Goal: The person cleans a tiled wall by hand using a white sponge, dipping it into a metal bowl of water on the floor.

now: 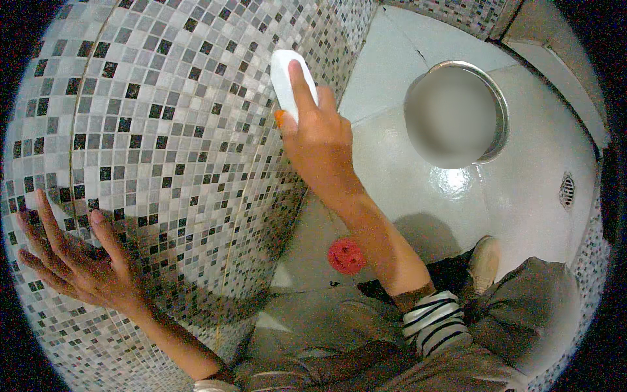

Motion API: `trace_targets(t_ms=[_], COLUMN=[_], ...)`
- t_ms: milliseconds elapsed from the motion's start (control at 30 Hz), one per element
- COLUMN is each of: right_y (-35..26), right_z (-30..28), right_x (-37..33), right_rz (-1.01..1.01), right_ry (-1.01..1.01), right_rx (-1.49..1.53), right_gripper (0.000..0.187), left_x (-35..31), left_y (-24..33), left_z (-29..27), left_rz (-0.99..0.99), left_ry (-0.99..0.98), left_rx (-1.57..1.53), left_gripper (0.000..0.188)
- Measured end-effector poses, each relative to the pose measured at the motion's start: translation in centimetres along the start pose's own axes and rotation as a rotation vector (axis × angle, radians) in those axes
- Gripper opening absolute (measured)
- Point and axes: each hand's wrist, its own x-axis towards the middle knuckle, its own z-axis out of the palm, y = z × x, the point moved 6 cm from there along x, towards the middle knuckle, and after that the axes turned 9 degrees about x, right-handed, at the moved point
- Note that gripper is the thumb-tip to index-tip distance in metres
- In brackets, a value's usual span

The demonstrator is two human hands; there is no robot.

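Observation:
My right hand [320, 140] is closed around a white, oblong scrubber [283, 81], with one finger stretched along its top. The scrubber is held at the mosaic-tiled wall [189, 137]; its underside is hidden. A small orange spot shows by my thumb, too small to make out. Farther left and nearer to me, my left hand [88, 271] has its fingers spread at the wall, holding nothing. On the floor, just left of my right forearm, lies a round red sponge [345, 255] with a smiling face cut into it.
A round metal basin [501, 121] stands on the pale floor [385, 157] at the far right; its inside is blurred. An oval drain grate [567, 191] is set near the right edge. My shoe [484, 264] is on the floor below the basin.

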Motion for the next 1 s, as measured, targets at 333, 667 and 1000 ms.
trace_targets(t_ms=[333,667,1000], right_y=[0.1,-0.4,-0.5], right_z=[0.4,1.7,2.7], right_x=[0.3,-3.9,-5.8], right_rz=[0.007,-0.061,-0.118], right_ry=[-0.076,-0.172,-0.126], right_rx=[-0.089,0.019,-0.091], right_gripper=[0.065,0.066,0.068], left_x=[0.0,0.3,0.1], left_y=[-0.3,-0.2,0.3], left_z=[-0.1,-0.1,0.1], left_rz=[0.025,0.002,0.055], left_ry=[0.023,0.003,0.055], left_rx=[-0.008,-0.016,-0.037], left_gripper=[0.042,0.043,0.044])
